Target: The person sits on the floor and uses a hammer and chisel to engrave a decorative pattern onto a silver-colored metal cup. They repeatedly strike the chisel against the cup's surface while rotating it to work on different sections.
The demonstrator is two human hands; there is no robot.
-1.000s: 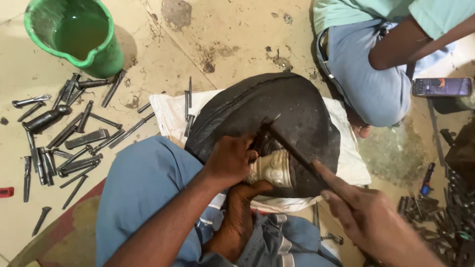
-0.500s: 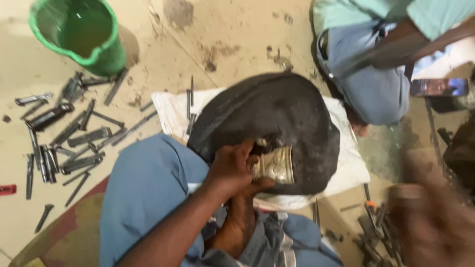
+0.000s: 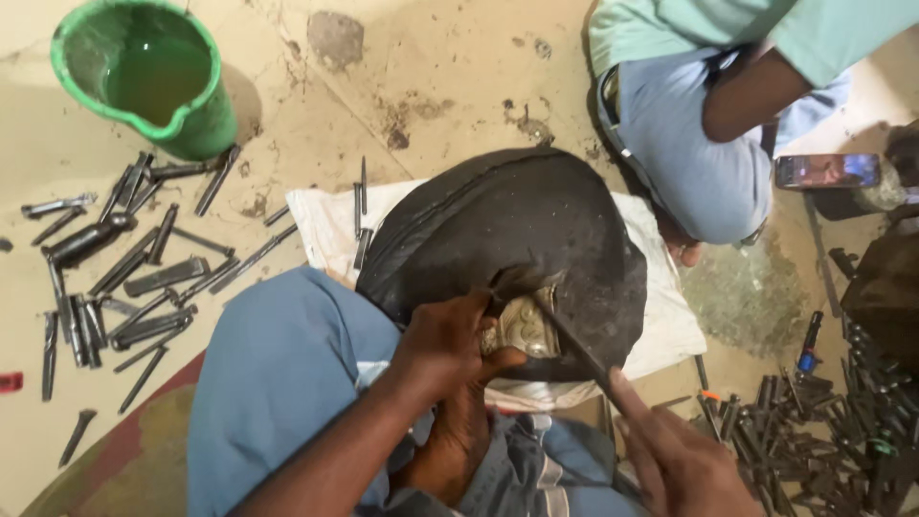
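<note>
A small embossed silvery metal piece [image 3: 523, 325] is set in the near side of a large black dome-shaped mound [image 3: 517, 235] resting on white cloth [image 3: 325, 225]. My left hand [image 3: 448, 347] grips a short punch [image 3: 504, 283] upright against the top left of the metal piece. My right hand [image 3: 675, 460] holds a long thin dark tool [image 3: 574, 347] whose far end lies over the metal piece, beside the punch. My blue-trousered knee [image 3: 278, 364] lies just left of the mound.
Several dark steel punches [image 3: 115, 268] lie scattered on the concrete floor at left, below a green bucket [image 3: 144, 77] of liquid. More tools [image 3: 842, 431] pile at right. Another person [image 3: 708, 115] sits at upper right, with a phone [image 3: 828, 170] beside them.
My right hand swung away to the right in a blur, then came back with the long tool over the metal piece. My left hand has kept its place on the punch.
</note>
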